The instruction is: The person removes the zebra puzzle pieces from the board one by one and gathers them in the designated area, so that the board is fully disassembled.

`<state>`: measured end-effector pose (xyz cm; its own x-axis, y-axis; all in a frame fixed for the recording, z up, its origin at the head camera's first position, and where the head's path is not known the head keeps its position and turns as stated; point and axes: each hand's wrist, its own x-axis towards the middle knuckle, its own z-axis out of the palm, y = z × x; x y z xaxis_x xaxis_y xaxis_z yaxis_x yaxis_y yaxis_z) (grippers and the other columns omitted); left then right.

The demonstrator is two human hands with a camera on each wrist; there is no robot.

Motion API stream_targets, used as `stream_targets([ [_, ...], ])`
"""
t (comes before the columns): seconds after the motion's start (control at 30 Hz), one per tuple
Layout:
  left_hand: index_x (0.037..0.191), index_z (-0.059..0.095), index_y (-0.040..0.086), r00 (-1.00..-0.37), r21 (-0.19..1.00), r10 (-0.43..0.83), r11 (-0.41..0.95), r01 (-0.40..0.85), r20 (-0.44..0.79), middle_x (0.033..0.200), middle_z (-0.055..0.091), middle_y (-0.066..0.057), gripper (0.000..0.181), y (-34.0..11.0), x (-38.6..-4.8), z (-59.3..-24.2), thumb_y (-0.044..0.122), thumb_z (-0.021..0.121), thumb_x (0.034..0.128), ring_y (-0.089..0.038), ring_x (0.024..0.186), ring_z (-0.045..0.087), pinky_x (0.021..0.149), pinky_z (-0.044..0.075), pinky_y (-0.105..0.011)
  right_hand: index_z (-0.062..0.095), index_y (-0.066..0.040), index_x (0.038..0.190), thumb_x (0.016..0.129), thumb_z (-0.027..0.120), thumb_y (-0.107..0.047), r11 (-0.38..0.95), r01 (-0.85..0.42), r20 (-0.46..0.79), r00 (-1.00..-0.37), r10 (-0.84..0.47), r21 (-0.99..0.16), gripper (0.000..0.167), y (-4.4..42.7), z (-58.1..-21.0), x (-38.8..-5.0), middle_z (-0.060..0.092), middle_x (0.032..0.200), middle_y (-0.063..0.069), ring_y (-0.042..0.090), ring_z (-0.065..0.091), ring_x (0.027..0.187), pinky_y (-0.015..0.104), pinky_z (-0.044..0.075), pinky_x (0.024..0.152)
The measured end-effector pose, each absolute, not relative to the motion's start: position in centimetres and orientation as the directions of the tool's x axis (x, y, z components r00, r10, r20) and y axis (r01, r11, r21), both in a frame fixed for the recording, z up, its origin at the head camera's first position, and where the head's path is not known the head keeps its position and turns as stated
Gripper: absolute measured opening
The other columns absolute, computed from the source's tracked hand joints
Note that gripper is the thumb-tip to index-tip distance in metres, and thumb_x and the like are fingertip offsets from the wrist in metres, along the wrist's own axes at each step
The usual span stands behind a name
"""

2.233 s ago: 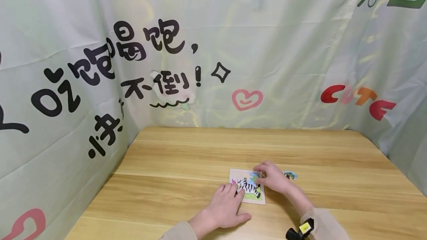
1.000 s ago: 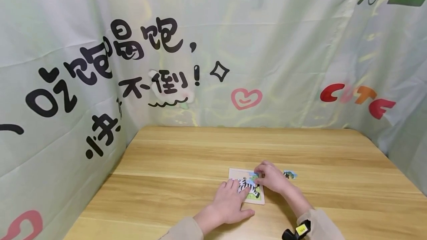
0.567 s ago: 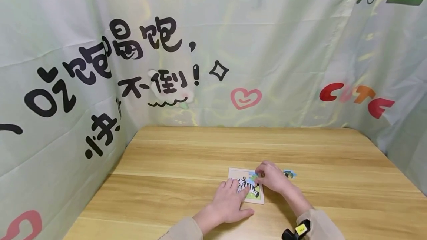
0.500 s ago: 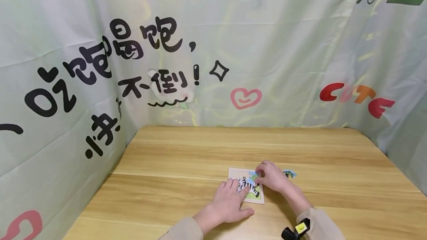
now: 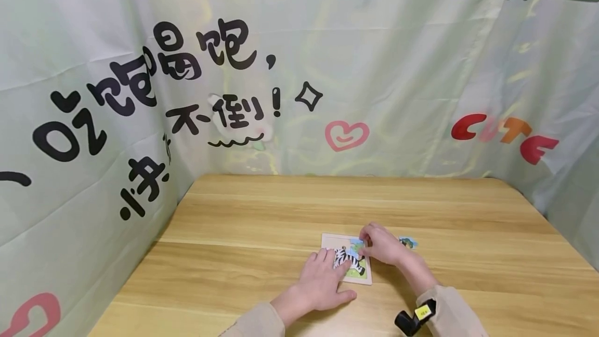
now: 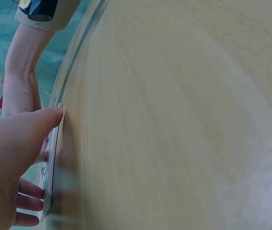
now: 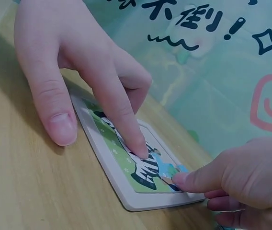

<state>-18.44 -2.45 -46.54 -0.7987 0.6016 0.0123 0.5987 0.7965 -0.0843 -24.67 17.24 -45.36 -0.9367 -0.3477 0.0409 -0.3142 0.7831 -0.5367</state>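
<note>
A square zebra puzzle board (image 5: pixel 346 281) with a pale frame lies on the table. My left hand (image 5: pixel 320 282) rests on its left part, and in the right wrist view an outstretched fingertip (image 7: pixel 138 146) presses on the zebra picture (image 7: pixel 148 170). At the board's upper right corner my right hand (image 5: pixel 383 246) has its thumb on a blue-and-green puzzle piece (image 5: pixel 356 246), with its other fingers curled by the frame's edge. What those fingertips touch is partly hidden. The upper left of the board shows bare backing.
Another puzzle piece (image 5: pixel 408 242), showing a tree, lies on the wooden table (image 5: pixel 243 222) just right of the right hand. Printed curtains (image 5: pixel 398 92) hang behind the table and along both sides.
Compared with the earliest frame, my left hand has shifted slightly right and up over the zebra. My right hand stays at the same corner. The camera view has shifted a little.
</note>
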Motion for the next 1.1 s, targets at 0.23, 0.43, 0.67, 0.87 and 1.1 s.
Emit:
stream_targets([
  [0.23, 0.137, 0.045, 0.032, -0.798, -0.052, 0.602, 0.798, 0.601, 0.027, 0.095, 0.041, 0.003, 0.068, -2.4, -18.6, -46.5, 0.072, 0.039, 0.0824, -0.011, 0.086, 0.034, 0.074, 0.033, -0.025, 0.058, -0.003, 0.088, 0.073, 0.076, -0.008, 0.761, -0.3, 0.039, -0.939, -0.341, -0.575, 0.024, 17.3, -45.5, -24.9, 0.048, 0.084, 0.002, 0.016, 0.047, 0.076, 0.033, 0.043, 0.069],
  [0.43, 0.141, 0.038, 0.036, -0.799, -0.072, 0.601, 0.797, 0.599, 0.0, 0.096, 0.041, 0.003, 0.068, -2.2, -18.6, -46.5, 0.072, 0.036, 0.0828, -0.011, 0.087, 0.034, 0.076, 0.034, -0.026, 0.058, -0.003, 0.087, 0.072, 0.077, -0.006, 0.756, -0.29, 0.043, -0.944, -0.328, -0.587, 0.024, 17.3, -45.4, -24.9, 0.048, 0.082, 0.002, 0.016, 0.046, 0.074, 0.032, 0.042, 0.067],
  [0.67, 0.139, 0.04, 0.038, -0.816, -0.076, 0.578, 0.814, 0.576, -0.008, 0.092, 0.037, 0.004, 0.067, -1.5, -18.6, -46.4, 0.073, 0.035, 0.083, -0.012, 0.085, 0.032, 0.071, 0.03, -0.025, 0.057, -0.003, 0.086, 0.072, 0.077, -0.005, 0.75, -0.284, 0.048, -0.946, -0.321, -0.597, 0.024, 17.2, -45.4, -24.8, 0.048, 0.078, 0.002, 0.015, 0.046, 0.072, 0.031, 0.04, 0.064],
  [0.87, 0.139, 0.041, 0.038, -0.821, -0.093, 0.571, 0.817, 0.57, -0.014, 0.097, 0.042, 0.002, 0.066, -1.2, -18.6, -46.3, 0.073, 0.036, 0.0826, -0.012, 0.086, 0.034, 0.072, 0.032, -0.025, 0.058, -0.004, 0.086, 0.072, 0.075, 0.0, 0.707, -0.293, 0.065, -0.941, -0.331, -0.644, 0.023, 17.4, -45.7, -24.8, 0.05, 0.076, 0.001, 0.015, 0.046, 0.071, 0.029, 0.041, 0.063],
  [1.1, 0.139, 0.04, 0.037, -0.819, -0.088, 0.574, 0.815, 0.572, -0.004, 0.095, 0.041, 0.003, 0.067, -1.3, -18.6, -46.3, 0.072, 0.038, 0.0824, -0.013, 0.086, 0.033, 0.072, 0.032, -0.025, 0.062, -0.007, 0.083, 0.077, 0.071, -0.001, 0.662, -0.369, 0.104, -0.909, -0.404, -0.652, 0.012, 17.7, -46.2, -24.7, 0.049, 0.078, 0.0, 0.013, 0.047, 0.072, 0.025, 0.041, 0.062],
])
